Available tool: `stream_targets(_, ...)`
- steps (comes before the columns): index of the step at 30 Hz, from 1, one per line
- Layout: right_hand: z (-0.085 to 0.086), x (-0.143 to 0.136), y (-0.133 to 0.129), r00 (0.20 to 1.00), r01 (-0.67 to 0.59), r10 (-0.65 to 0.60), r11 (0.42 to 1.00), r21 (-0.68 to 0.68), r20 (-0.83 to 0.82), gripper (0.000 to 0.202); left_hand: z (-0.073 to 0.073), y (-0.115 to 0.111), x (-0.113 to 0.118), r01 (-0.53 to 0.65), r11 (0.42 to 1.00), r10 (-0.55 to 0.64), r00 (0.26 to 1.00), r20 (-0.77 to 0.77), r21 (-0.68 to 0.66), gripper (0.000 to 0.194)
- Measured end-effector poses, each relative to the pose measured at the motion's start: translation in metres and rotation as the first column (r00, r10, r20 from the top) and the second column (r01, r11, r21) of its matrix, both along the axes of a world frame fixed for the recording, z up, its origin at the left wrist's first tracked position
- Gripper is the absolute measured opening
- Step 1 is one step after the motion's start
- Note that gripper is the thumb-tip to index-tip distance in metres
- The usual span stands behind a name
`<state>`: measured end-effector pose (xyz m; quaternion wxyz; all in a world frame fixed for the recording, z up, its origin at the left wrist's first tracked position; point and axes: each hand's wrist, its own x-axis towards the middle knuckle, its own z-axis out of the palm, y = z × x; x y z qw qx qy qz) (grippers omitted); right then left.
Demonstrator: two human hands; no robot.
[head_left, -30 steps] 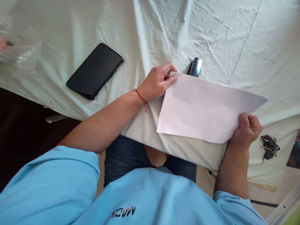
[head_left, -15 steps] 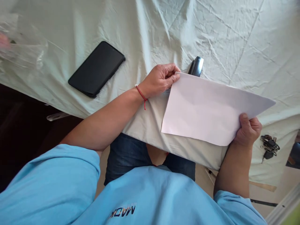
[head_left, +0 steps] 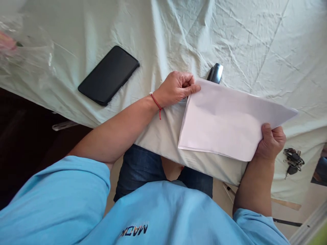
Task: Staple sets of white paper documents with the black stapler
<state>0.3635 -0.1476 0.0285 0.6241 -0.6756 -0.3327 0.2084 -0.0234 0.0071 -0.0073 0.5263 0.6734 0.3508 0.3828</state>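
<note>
Several white sheets of paper [head_left: 222,119] are held together over the front edge of the cloth-covered table. My left hand [head_left: 177,86] pinches their upper left corner between thumb and fingers; a red string bracelet is on that wrist. At the right side my right hand [head_left: 271,141] grips the sheets, thumb on top and fingers underneath. The sheets' far right corner bends upward, and their left edges lie slightly out of line. Just beyond the top edge of the paper lies a black stapler-like object [head_left: 216,72], its near part hidden by the sheets.
A black tablet or large phone [head_left: 108,75] lies on the wrinkled pale tablecloth [head_left: 163,41] to the left. Clear plastic wrapping [head_left: 35,54] with something pink is at the far left. A bunch of keys [head_left: 293,161] lies right of my right hand.
The left thumb has slid a little further onto the paper's corner. The sheets' left edges have separated slightly, and the lower left corner sits a bit lower and further right.
</note>
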Motion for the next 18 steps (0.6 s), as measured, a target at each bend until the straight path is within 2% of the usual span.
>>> stream_targets(7,-0.0009,0.0062,0.0033,0.999,0.006,-0.004,0.998,0.069,-0.035,0.045,0.0038,-0.0003,0.0010,0.144,0.990,-0.142,0.987,0.071,-0.013,0.058)
stream_targets(14,-0.0055,0.0052,0.0027,0.999,0.027,-0.026,0.998,0.054,-0.023,0.044,0.0041,-0.0014,0.0014,0.074,0.997,-0.074,0.997,0.030,0.001,0.068)
stream_targets(18,-0.0060,0.0077,0.0028,0.999,0.039,-0.039,0.998,0.059,0.002,0.044,0.0002,-0.0020,0.0056,0.073,0.997,-0.072,0.995,0.066,-0.021,0.072)
